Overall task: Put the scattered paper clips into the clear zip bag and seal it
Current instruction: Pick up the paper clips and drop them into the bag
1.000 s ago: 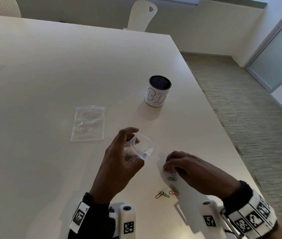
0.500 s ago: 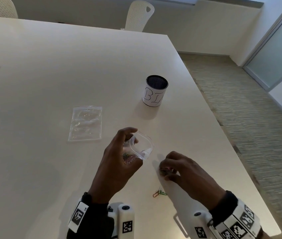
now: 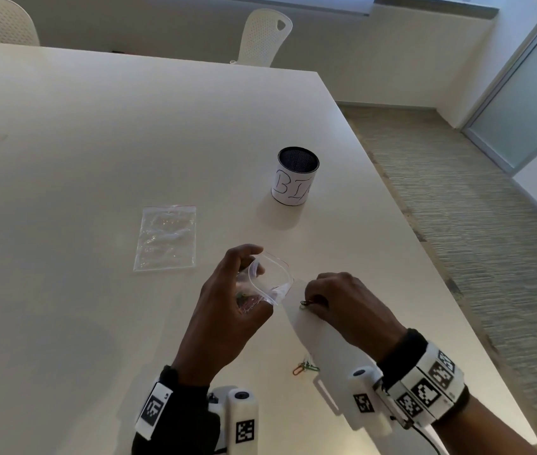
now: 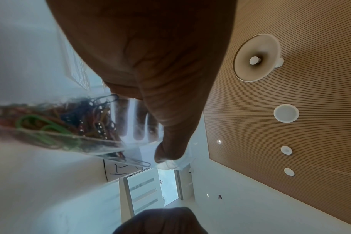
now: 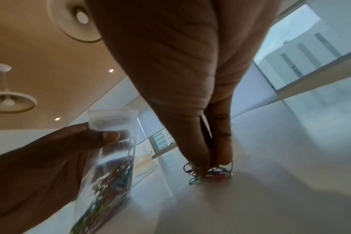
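My left hand [image 3: 227, 310] holds a clear zip bag [image 3: 272, 280] upright above the table, its mouth pulled wide open; several coloured paper clips [image 4: 56, 125] lie in its bottom. In the right wrist view the bag [image 5: 110, 166] stands left of my right hand [image 5: 208, 163]. Just right of the bag, my right hand [image 3: 313, 302] pinches a small bunch of paper clips [image 5: 210, 172] at the table surface; a green one [image 3: 304, 303] pokes out from the fingers. A few more clips [image 3: 304, 367], orange and green, lie on the table nearer to me.
A second clear zip bag [image 3: 167, 238] lies flat on the white table [image 3: 96, 142] to the left. A black mesh cup with a white label [image 3: 295, 175] stands beyond the hands. The table's right edge runs close to my right wrist. Two white chairs [image 3: 265, 37] stand at the far side.
My right hand has gathered the clips that lay under it and drawn them a little toward the bag. Two clips nearest it are gone from the table. The left hand keeps the bag steady.
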### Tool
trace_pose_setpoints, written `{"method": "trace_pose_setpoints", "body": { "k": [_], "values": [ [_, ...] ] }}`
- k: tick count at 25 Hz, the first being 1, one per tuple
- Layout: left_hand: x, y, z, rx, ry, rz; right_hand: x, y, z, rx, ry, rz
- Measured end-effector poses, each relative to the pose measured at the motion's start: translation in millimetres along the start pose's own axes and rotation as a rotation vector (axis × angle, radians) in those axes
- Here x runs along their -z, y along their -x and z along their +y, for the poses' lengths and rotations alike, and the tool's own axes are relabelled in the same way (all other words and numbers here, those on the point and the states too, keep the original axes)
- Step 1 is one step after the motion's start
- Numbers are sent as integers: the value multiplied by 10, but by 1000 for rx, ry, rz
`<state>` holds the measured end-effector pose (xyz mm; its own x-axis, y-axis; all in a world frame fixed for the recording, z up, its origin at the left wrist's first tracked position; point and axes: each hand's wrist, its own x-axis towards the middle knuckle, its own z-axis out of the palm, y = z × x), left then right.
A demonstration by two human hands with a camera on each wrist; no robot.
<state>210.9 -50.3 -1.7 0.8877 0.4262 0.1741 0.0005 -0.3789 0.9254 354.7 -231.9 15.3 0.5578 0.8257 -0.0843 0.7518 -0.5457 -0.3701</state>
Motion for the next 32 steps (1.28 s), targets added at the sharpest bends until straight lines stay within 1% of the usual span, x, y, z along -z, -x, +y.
{"method": "trace_pose_setpoints", "body": {
  "k": [3,6,7,9,13,15,18,19,21,27,28,29,30,32],
  "values": [
    [2,0,-2,0,-1,6,54,-5,136,-127,-221,39],
    [7,-4,11,-13,6,12,193,31,120,-235,-557,87],
    [10,-3,11,-18,9,16,264,38,63,-240,-670,101],
    [4,-4,15,-22,15,20,405,51,-79,-223,-824,145],
    [-9,-1,22,-25,10,19,584,6,-405,-94,-1001,223],
    [-4,0,29,-20,13,12,589,-44,-526,-33,-947,229],
    [1,0,32,-8,11,8,542,-114,-614,44,-635,265],
    [0,-1,35,-6,13,8,534,-126,-631,60,-567,279],
    [1,0,40,-9,16,12,538,-131,-637,69,-525,302],
    [6,-4,21,-24,-2,6,583,-19,-543,94,-511,389],
    [8,-4,14,-25,-4,9,584,27,-498,107,-502,374],
    [10,-3,12,-26,-4,12,574,80,-444,126,-481,323],
    [10,0,3,-26,-3,14,544,139,-387,150,-446,229],
    [9,7,-10,-29,-5,14,410,253,-299,200,-323,-41]
  ]
}}
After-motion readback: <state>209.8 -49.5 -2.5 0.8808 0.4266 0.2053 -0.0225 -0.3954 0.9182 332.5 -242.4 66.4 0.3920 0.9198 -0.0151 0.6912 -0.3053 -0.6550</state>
